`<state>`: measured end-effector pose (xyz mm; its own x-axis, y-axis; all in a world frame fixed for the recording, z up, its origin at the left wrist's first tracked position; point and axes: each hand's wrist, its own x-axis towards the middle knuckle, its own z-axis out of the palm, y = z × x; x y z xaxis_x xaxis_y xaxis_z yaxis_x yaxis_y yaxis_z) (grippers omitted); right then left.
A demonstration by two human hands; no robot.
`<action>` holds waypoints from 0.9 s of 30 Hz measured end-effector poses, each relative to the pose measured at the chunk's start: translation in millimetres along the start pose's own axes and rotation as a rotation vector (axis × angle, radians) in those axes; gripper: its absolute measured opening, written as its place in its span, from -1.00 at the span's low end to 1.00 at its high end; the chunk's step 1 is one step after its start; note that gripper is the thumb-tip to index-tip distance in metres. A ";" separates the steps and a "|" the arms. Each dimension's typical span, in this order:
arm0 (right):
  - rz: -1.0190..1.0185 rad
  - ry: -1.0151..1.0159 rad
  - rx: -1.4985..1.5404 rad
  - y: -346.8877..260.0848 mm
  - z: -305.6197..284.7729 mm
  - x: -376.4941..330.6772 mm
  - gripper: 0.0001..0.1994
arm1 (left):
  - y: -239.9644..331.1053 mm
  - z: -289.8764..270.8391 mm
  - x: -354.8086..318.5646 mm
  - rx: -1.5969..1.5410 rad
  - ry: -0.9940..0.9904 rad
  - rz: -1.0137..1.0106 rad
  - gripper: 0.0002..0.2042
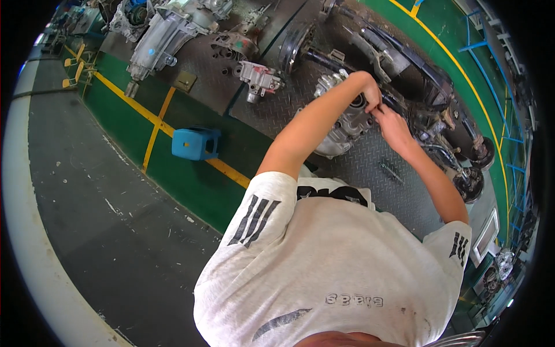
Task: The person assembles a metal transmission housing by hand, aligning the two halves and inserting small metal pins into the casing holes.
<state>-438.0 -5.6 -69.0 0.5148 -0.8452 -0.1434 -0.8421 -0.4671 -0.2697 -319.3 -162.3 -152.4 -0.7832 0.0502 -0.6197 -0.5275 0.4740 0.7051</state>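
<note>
A grey cast-metal gear housing sits on the checkered steel plate in front of me, partly covered by my left forearm. My left hand reaches over its top, wrist bent, fingers pointing down beside a round opening in the casting. From the other side my right hand meets it, and its fingertips are pinched together right by the left fingertips at the housing's edge. Whatever lies between the fingers is too small to make out. A row of small dark parts, perhaps bolts, lies on the plate near my right forearm.
Black axle and suspension parts fill the plate's right side. Further left lie a smaller cast housing and a long gearbox. A blue stool stands on the green floor. Blue railing runs along the far right.
</note>
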 end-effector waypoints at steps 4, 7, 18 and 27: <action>0.076 -0.016 -0.064 3.3 14.7 13.2 -0.78 | -14.9 3.2 13.7 0.001 0.065 -0.004 -0.46; 0.215 -0.012 -0.060 -5.0 13.2 14.8 -0.71 | -15.2 2.7 21.4 -0.014 0.085 0.015 -0.55; 0.485 -0.393 -0.134 -16.5 2.7 39.0 -0.70 | -12.0 8.8 7.5 -0.051 0.072 0.114 -0.59; 0.205 -0.060 -0.094 -9.6 16.8 20.1 -0.79 | 6.0 3.5 -4.5 0.003 0.149 0.138 -0.61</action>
<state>-416.9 -13.8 -85.3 0.3380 -0.9093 -0.2429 -0.9398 -0.3120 -0.1397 -317.7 -156.6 -146.6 -0.8882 -0.0156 -0.4593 -0.4110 0.4739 0.7788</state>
